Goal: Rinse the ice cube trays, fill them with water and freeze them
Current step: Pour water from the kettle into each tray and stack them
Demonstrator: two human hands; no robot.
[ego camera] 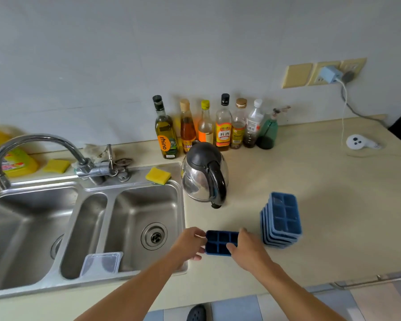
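Observation:
A dark blue ice cube tray (219,242) lies flat on the beige counter, just right of the sink. My left hand (190,243) pinches its left end, and my right hand (247,247) grips its right end with the thumb over the near edge. A stack of several lighter blue ice cube trays (281,220) stands on the counter to the right of my hands. The steel double sink (86,188) fills the left side, and its curved tap (39,144) points over the left basin. No water is running.
A steel kettle (204,176) with a black handle stands behind the tray. Several bottles (218,126) line the wall. A yellow sponge (158,175) sits on the sink rim. A clear plastic lid (101,262) leans in the right basin. A white device (358,142) lies far right.

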